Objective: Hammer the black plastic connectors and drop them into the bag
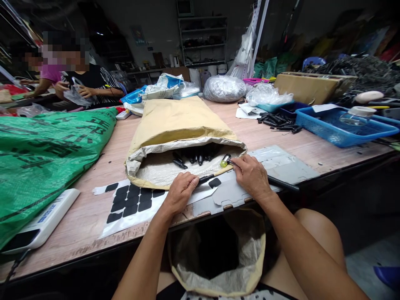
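Observation:
My left hand (182, 189) is closed round a small black part (206, 179) at the table's front edge. In my right hand (250, 174) is a screwdriver with a yellow-green clear end (225, 161), held in closed fingers. Just behind both hands lies an open yellow paper sack (184, 118), its mouth facing me, with several black parts (200, 158) inside. A white sheet with black square stickers (133, 200) is left of my left hand. Under my right hand is a flat grey board (278, 162), with a black rod (283, 183) across its edge.
A second open sack (261, 262) stands at my lap. On the left are a green woven bag (56, 150) and a white device (53, 221). Blue tray (343, 139), black parts (278, 121) and a cardboard box (309, 87) sit at right. Two people work at back left.

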A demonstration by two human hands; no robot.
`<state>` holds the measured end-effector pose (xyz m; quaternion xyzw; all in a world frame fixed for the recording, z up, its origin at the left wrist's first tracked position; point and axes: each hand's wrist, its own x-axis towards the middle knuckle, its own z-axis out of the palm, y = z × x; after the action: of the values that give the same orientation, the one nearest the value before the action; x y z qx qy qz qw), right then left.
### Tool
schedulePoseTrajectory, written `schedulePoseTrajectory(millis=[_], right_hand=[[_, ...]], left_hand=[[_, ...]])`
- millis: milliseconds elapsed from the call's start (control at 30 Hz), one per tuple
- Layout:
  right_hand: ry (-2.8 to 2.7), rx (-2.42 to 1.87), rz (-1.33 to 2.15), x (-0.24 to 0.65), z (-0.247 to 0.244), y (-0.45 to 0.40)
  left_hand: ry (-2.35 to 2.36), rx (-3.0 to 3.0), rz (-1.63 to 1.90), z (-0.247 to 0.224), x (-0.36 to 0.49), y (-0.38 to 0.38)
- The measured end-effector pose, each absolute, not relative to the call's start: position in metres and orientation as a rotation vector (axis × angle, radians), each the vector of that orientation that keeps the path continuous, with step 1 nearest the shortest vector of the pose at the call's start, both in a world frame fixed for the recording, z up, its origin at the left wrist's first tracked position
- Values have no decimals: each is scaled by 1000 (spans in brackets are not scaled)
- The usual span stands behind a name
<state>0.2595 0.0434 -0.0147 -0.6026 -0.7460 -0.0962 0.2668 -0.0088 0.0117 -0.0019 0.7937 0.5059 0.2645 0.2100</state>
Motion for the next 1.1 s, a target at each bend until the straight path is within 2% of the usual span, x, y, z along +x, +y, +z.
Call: schedulePoseTrajectory(millis=[133, 367, 533, 833, 1100], right_hand=[[-1962, -1534, -211, 259, -11, 42], [-2151, -1001, 101, 226, 13, 20], [-2333, -965, 120, 205, 9, 20], [-2308, -969, 92, 207, -3, 25], [-2340, -1015, 31, 205, 1, 20]], left_hand=[[1413, 2219, 726, -3, -9, 12], [1379, 2244, 704, -2, -9, 12], [1338, 2247, 696, 0, -10, 12], [1359, 2158, 819, 4, -8, 2], [1378, 2241, 791, 2, -8, 3]])
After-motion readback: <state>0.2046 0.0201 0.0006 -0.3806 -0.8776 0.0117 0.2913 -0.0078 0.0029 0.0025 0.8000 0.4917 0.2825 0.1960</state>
